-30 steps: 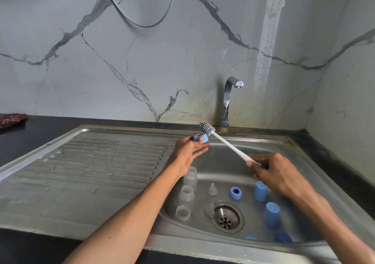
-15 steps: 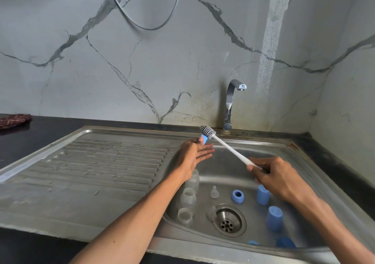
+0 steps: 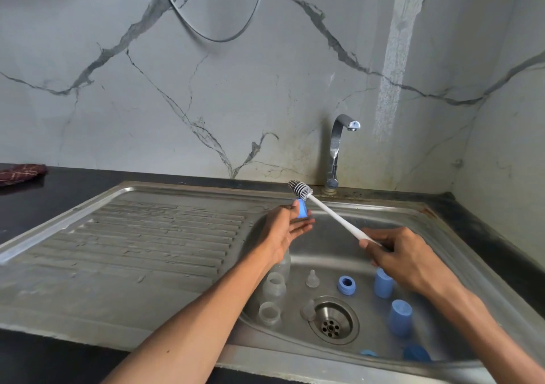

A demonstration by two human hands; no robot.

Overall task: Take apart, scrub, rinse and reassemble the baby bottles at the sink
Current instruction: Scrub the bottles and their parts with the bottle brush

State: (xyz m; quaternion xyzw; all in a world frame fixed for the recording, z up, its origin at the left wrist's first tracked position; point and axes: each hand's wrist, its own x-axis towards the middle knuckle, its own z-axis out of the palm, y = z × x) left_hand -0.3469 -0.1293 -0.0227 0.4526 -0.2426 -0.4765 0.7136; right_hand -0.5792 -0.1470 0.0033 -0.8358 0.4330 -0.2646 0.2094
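Over the sink basin (image 3: 339,236), left hand (image 3: 284,227) pinches a blue bottle ring (image 3: 301,208); right hand (image 3: 405,258) grips the brush (image 3: 333,214) handle, bristle head just above ring. Remaining bottle parts lie near the drain (image 3: 333,320).

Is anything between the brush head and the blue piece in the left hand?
Nothing visible. The brush head sits just above the blue ring pinched by the left hand; the right hand grips the white handle. Whether the bristles touch it is unclear.
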